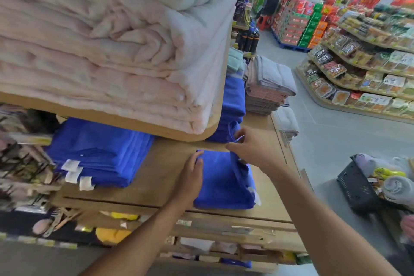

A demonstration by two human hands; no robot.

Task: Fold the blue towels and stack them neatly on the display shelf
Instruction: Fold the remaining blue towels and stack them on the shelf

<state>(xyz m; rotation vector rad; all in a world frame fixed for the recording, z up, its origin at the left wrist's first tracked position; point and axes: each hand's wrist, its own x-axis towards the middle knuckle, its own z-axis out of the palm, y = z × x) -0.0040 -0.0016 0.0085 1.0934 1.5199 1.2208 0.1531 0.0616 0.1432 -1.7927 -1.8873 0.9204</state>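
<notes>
Left hand (190, 175) presses, right hand (254, 152) pinches blue towel (224, 184).

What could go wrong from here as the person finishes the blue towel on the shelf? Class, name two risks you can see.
1. The folded towel lies near the front edge of the shelf, so a careless nudge from the left hand might tip it off.
2. The right hand seems to grip only its raised right edge, so lifting there may undo the fold.
</notes>
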